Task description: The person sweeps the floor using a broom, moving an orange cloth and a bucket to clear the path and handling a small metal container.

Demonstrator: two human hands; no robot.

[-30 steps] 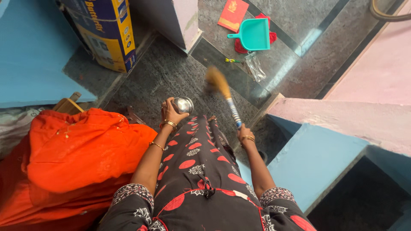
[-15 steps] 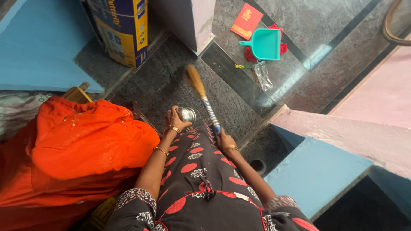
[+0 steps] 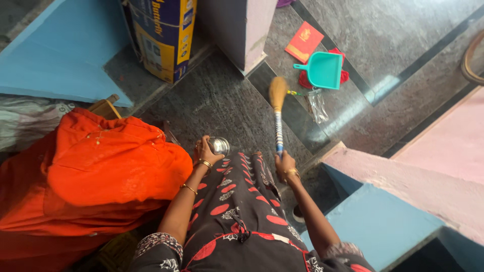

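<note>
1. The right hand (image 3: 286, 166) is clenched around the striped handle of a broom (image 3: 278, 113).
2. The broom's long axis runs almost straight ahead from that grip, with the bristle head at the far end over the grey floor (image 3: 222, 100).
3. The left hand (image 3: 204, 151) grasps a small steel cup (image 3: 219, 145), held just left of the broom handle.
4. A teal dustpan (image 3: 322, 69) lies beyond the bristles, to their right and nearer the right hand.
</note>
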